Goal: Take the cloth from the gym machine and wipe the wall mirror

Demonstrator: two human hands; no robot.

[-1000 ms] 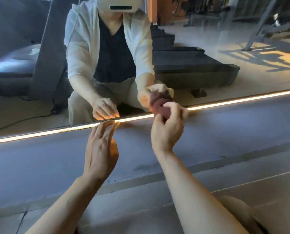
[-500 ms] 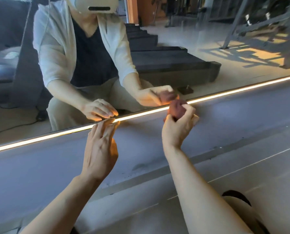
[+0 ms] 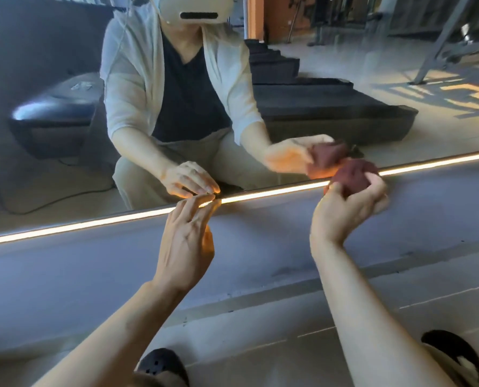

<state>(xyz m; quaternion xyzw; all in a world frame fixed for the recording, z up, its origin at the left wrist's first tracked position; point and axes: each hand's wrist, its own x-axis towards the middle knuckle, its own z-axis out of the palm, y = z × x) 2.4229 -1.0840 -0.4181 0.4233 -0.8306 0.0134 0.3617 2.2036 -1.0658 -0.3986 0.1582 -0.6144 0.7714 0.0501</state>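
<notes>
Wiping step in hand: the cloth [image 3: 354, 174] is bunched in the curled right hand [image 3: 347, 208] at the mirror [image 3: 344, 51] base. Left hand [image 3: 186, 238] spread, fingertips against the light strip [image 3: 93, 226]. Next, probably, the cloth is to be carried upward over unwiped glass.

One cloth [image 3: 351, 175], one mirror [image 3: 344, 65], two hands, two dark shoes.

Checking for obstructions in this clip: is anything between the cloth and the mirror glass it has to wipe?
Nothing visible. The right hand grips the bunched cloth right at the mirror, by the light strip. The left hand is off to the side.
</notes>
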